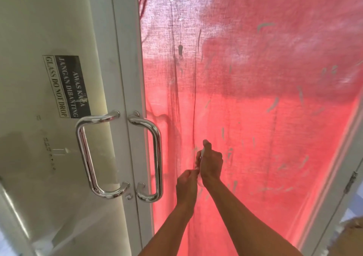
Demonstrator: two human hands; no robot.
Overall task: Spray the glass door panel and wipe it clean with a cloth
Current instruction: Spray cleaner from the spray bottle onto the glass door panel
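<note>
So from the head cam, looking down the doors: the glass door panel (255, 118) takes up the whole right side of the shot. There's red fabric (245, 39) hanging right behind it, glowing with light lower down and darker up top. The glass has loads of short pale streaks (273, 104) scattered over it, mostly toward the right and around the hands.

Both hands are up close to the lower middle of the panel, nearly touching each other. The right hand (211, 163) is higher, fingers curled tight around a small white thing (198, 156), thumb sticking up on top. The left hand (186, 183) sits just below and to the left. Its fingers are curled in too, with the tips at the bottom end of that same white thing, so it looks like a pinch. Honestly I can't tell if that's the spray bottle or the cloth, since the hands hide most of it.

To the left of the panel is its white frame (133, 79) with a chrome pull handle (156, 157) on it. The other door (39, 30) is just beside it, with a matching handle (84, 153). That door is pale and frosted-looking, with a black sticker (66, 87) reading "AWAS KACA JANGAN DIBANTING / GLASS DO NOT DROP". At the far right edge there's a metal hinge (351, 182) on the frame.
</note>
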